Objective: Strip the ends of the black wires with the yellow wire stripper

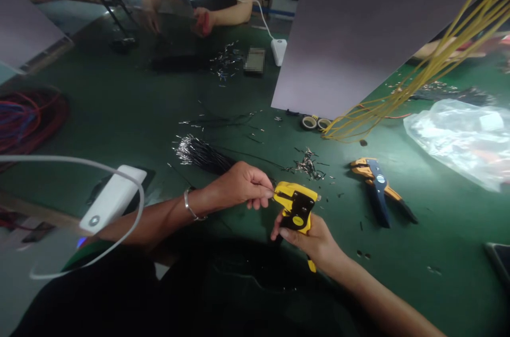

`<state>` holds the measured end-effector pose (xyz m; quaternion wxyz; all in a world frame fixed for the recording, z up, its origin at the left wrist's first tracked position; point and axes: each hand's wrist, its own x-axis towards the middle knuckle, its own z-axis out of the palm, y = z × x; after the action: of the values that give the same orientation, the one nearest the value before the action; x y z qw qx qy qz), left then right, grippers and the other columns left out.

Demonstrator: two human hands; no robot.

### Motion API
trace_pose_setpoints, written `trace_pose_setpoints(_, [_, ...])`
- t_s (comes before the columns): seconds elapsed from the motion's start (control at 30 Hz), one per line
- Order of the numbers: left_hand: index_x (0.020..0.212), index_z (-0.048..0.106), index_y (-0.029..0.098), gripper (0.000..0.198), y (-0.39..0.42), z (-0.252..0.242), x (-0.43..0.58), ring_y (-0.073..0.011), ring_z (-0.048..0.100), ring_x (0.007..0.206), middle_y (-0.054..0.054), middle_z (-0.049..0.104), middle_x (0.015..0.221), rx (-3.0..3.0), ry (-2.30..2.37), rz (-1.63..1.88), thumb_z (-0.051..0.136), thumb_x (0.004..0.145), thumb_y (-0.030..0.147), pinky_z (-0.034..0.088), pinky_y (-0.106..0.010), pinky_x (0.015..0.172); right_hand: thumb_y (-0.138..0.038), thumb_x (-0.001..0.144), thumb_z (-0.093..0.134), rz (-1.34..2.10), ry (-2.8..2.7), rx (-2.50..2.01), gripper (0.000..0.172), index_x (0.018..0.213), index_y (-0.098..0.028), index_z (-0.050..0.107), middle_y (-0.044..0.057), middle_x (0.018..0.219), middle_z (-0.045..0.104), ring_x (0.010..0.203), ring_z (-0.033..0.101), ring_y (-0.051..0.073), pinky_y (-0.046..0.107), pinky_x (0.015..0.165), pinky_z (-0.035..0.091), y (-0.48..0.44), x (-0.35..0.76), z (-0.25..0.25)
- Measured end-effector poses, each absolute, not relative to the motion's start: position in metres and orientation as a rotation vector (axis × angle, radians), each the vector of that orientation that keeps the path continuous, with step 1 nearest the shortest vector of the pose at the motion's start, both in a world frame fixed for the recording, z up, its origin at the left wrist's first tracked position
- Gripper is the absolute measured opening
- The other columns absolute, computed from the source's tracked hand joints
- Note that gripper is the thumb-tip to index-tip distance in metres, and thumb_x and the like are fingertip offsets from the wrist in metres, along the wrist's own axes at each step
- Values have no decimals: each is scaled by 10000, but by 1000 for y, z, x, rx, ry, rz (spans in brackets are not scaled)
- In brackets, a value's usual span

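Note:
In the head view my right hand [319,244] is wrapped round the handles of a yellow and black wire stripper [297,207]. Its jaws point left, toward my left hand [253,186]. The fingers of that hand pinch a thin dark wire [263,186], whose end is at the stripper's jaws; whether they grip it I cannot tell. Behind my left hand lies a bundle of black wires [207,155] with bare shiny ends. A pile of small stripped offcuts [308,166] lies just beyond the stripper.
A blue and orange wire stripper [378,183] lies to the right, near a clear plastic bag [458,140]. Yellow wires [430,68] hang beside a grey panel [338,28]. A white power box [113,199] with a cable is at left. A co-worker's hand [205,20] is across the table.

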<state>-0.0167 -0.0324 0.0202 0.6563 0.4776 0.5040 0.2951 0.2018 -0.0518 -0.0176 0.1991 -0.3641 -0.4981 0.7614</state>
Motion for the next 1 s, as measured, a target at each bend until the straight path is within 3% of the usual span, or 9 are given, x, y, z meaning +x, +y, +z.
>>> trace_pose_setpoints(0.47, [673, 689, 118, 62, -32, 25, -13, -67, 550, 424, -14, 647, 533, 1029, 1147, 662, 662, 684, 173, 427, -156, 401, -425, 766, 696, 1959, -1573, -1130, 274, 814, -178, 591, 58, 699, 684, 651, 635, 196, 332, 646, 519, -54, 200, -19])
trace_pose_setpoints(1.0, [587, 621, 118, 165, -35, 25, -7, -63, 522, 371, -19, 630, 501, 930, 1166, 680, 659, 714, 218, 407, -150, 344, -349, 747, 690, 1874, -1604, -1190, 191, 797, -191, 596, 43, 690, 681, 647, 635, 198, 339, 651, 524, -54, 200, -21])
